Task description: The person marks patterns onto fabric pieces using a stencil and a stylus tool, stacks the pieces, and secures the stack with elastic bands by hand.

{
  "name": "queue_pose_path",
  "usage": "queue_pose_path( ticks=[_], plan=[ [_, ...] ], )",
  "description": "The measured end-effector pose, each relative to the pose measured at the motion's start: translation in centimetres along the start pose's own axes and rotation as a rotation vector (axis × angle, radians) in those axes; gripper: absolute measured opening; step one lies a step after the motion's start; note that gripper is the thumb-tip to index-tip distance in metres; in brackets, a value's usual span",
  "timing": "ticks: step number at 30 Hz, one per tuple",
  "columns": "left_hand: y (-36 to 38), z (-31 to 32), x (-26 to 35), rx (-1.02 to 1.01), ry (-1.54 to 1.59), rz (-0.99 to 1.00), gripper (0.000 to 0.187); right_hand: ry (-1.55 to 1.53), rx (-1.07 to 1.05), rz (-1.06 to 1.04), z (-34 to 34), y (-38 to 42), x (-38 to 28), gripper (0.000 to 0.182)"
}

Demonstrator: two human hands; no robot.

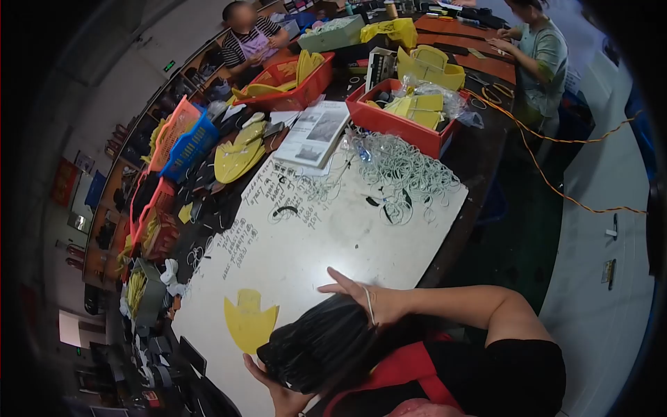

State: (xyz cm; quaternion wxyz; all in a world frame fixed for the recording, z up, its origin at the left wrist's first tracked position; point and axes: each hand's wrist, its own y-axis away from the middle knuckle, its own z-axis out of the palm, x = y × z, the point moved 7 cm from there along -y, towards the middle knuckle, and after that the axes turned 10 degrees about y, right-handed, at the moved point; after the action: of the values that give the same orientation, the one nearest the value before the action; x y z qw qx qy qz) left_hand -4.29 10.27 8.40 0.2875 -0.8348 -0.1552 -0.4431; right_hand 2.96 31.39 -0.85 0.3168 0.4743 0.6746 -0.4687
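A black bundle (316,344) of thin, layered pieces lies between my hands at the near edge of the white board (313,243). My left hand (281,393) holds its lower left end, thumb raised along the side. At its upper right end is my right hand (365,299), with a pale band around the wrist and the thumb and a finger stretched out; the other fingers are hidden behind the bundle. A yellow tulip-shaped piece (251,321) lies flat on the board just left of the bundle.
Tangled pale green loops (410,174) and a paper booklet (314,135) lie farther up. Red bins (399,128) with yellow pieces stand behind. Baskets (184,142) line the left. One person (253,38) sits at the back, another (542,62) at the back right.
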Motion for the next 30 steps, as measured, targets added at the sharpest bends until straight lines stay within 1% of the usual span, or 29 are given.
queue_pose_path(
  ticks=[1, 4, 6, 7, 8, 9, 10, 11, 13, 14, 16, 17, 18, 20, 22, 23, 26, 27, 29, 30],
  plan=[
    [0.4, 0.0, -1.0, 0.028, 0.099, -0.059, 0.142, 0.124, -0.010, 0.096, -0.6, 0.1, 0.6, 0.150],
    [1.2, -0.9, -5.0, 0.298, 0.714, -0.320, 0.135, 0.369, -0.143, 0.188, -0.3, 0.3, 1.0, 0.140],
    [2.6, -0.5, -8.5, 0.485, 1.123, -0.505, 0.131, 0.623, -0.189, 0.139, 0.7, 0.7, 2.3, 0.127],
    [3.0, -0.7, -8.6, 0.357, 0.829, -0.437, 0.116, 0.749, -0.217, 0.113, 1.2, 0.9, 3.1, 0.121],
    [3.6, -1.0, -8.5, 0.258, 0.493, -0.357, 0.102, 0.741, -0.200, 0.038, 1.7, 0.8, 3.3, 0.116],
    [3.2, -0.9, -7.3, 0.204, 0.193, -0.264, 0.089, 0.726, -0.185, -0.042, 2.2, 0.6, 3.0, 0.112],
    [3.2, -1.2, -8.3, 0.287, 0.468, -0.411, 0.079, 0.713, -0.168, -0.127, 2.5, 0.3, 2.6, 0.108],
    [2.8, -1.0, -9.0, 0.362, 0.750, -0.547, 0.073, 0.603, -0.186, -0.070, 2.3, 0.2, 3.0, 0.108],
    [2.6, -1.3, -9.8, 0.335, 0.941, -0.620, 0.072, 0.377, -0.209, 0.058, 1.4, 0.4, 1.8, 0.107],
    [2.5, -1.5, -10.2, 0.326, 1.032, -0.662, 0.073, 0.417, -0.141, 0.043, 1.4, 0.4, 2.2, 0.105],
    [3.2, -2.4, -11.0, 0.215, 0.815, -0.591, 0.073, 0.556, -0.226, 0.013, 1.0, -0.5, 1.8, 0.102],
    [4.2, -2.3, -11.2, 0.245, 0.692, -0.565, 0.081, 0.625, -0.270, -0.003, 0.9, -0.6, 1.6, 0.101],
    [4.6, -1.8, -10.9, 0.272, 0.570, -0.535, 0.093, 0.677, -0.213, -0.058, 0.9, -0.5, 1.4, 0.100],
    [5.2, -1.0, -10.3, 0.325, 0.325, -0.465, 0.122, 0.783, -0.096, -0.175, 0.9, -0.3, 1.1, 0.097],
    [5.6, -2.7, -12.3, 0.250, 0.229, -0.387, 0.113, 0.859, -0.175, -0.137, 0.9, -0.1, 1.2, 0.094],
    [5.9, -3.3, -13.0, 0.244, 0.276, -0.378, 0.106, 0.893, -0.215, -0.113, 1.0, 0.2, 1.1, 0.093],
    [4.0, -1.9, -10.0, 0.348, 0.474, -0.377, 0.088, 0.796, -0.167, -0.127, 0.1, 0.2, 0.1, 0.092],
    [4.0, -1.0, -8.6, 0.401, 0.526, -0.358, 0.082, 0.681, -0.122, -0.141, 0.3, 0.1, 0.0, 0.093],
    [3.9, 0.2, -8.0, 0.523, 0.704, -0.396, 0.072, 0.459, -0.029, -0.163, 0.9, 0.0, 0.2, 0.095],
    [3.8, 0.1, -10.0, 0.636, 0.910, -0.582, 0.082, 0.415, -0.019, -0.152, 0.6, -0.2, 0.4, 0.094]
  ],
)
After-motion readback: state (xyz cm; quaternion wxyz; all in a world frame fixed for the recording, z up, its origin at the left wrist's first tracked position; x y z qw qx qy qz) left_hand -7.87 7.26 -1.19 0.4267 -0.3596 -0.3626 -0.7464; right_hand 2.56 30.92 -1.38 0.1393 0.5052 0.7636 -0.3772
